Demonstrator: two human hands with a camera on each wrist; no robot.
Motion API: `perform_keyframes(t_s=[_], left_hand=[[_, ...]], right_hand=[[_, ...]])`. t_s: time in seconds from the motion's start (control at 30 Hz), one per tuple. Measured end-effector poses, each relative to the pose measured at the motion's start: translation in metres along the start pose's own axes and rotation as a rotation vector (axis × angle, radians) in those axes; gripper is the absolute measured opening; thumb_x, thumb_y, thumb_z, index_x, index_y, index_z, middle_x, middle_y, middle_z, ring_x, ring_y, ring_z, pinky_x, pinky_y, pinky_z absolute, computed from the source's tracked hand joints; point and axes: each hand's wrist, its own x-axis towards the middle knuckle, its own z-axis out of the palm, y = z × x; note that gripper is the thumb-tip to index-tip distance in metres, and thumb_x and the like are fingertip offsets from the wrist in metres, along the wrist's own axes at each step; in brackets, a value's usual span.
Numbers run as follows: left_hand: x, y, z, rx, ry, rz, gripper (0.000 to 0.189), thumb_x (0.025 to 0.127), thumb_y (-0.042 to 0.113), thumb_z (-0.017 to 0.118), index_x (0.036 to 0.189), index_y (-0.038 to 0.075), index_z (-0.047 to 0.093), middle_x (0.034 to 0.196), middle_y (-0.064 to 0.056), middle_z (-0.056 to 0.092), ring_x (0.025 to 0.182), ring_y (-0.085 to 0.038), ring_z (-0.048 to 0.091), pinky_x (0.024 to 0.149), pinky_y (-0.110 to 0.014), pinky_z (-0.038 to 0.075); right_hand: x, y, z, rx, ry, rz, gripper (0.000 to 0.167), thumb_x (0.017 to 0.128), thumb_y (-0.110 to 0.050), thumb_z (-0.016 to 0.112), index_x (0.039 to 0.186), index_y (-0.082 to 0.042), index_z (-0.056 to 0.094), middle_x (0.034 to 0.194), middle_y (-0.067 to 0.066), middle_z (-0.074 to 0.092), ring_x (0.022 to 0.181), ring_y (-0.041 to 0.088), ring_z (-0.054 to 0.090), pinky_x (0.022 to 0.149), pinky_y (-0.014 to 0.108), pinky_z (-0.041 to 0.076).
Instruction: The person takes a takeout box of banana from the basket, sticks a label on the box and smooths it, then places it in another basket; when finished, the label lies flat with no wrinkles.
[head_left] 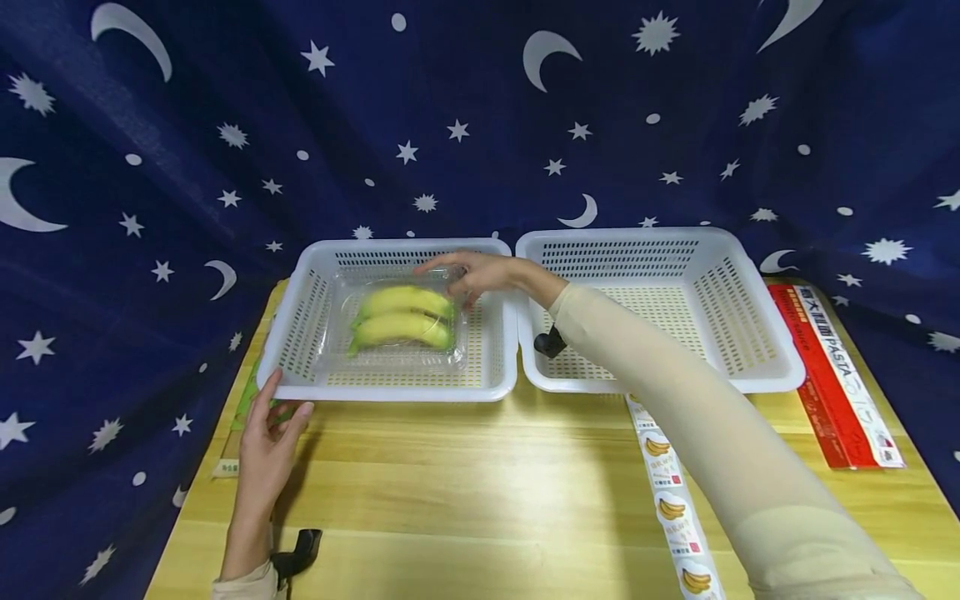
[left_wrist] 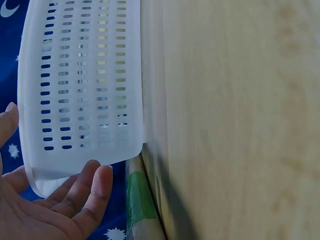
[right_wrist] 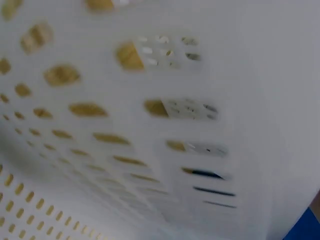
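A clear plastic box of bananas (head_left: 402, 330) lies inside the left white basket (head_left: 405, 393). My right hand (head_left: 476, 275) reaches into that basket from the right, over the box's far right corner. Its fingers are spread apart, with the fingertips at the box's edge. The right wrist view shows only slotted basket wall (right_wrist: 250, 100) close up, with the hand out of sight. At the left basket's front left corner is my left hand (head_left: 266, 442), thumb and fingers apart. In the left wrist view, the fingers (left_wrist: 95, 200) lie loosely right beside the basket's corner.
A second white basket (head_left: 765, 333) stands on the right, its rim against the first. A strip of banana stickers (head_left: 678, 525) runs under my right forearm. Red pasta packaging (head_left: 832, 375) lies at the right. Flat green-marked packaging (head_left: 243, 400) sits at the left, near a starry curtain (head_left: 480, 108).
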Motion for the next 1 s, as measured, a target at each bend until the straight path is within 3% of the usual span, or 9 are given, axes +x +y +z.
perform_keyframes(t_s=[0.47, 0.73, 1.0], left_hand=[[-0.003, 0.004, -0.003, 0.033, -0.025, 0.01, 0.071, 0.097, 0.013, 0.061, 0.157, 0.024, 0.024, 0.152, -0.012, 0.035, 0.109, 0.003, 0.053, 0.077, -0.002, 0.045], [-0.005, 0.0, -0.003, 0.056, -0.043, -0.028, 0.08, 0.094, 0.015, 0.067, 0.156, 0.031, 0.021, 0.152, -0.01, 0.034, 0.11, -0.003, 0.053, 0.075, -0.004, 0.045], [-0.004, 0.0, -0.002, 0.04, -0.032, 0.01, 0.084, 0.09, 0.009, 0.07, 0.157, 0.028, 0.022, 0.149, -0.013, 0.035, 0.107, 0.001, 0.054, 0.074, -0.004, 0.047]], right_hand=[[-0.034, -0.016, -0.001, 0.036, 0.046, -0.132, 0.06, 0.095, 0.003, 0.049, 0.15, -0.02, 0.04, 0.161, -0.002, 0.024, 0.09, 0.022, 0.06, 0.083, 0.049, 0.058], [-0.078, -0.027, 0.002, 0.033, 0.063, -0.174, 0.057, 0.097, -0.002, 0.051, 0.15, -0.019, 0.039, 0.161, -0.004, 0.021, 0.089, 0.021, 0.057, 0.081, 0.05, 0.058], [-0.131, -0.026, 0.019, 0.037, 0.096, -0.233, 0.056, 0.096, -0.006, 0.055, 0.15, -0.012, 0.039, 0.158, 0.003, 0.028, 0.085, 0.021, 0.058, 0.077, 0.051, 0.058]])
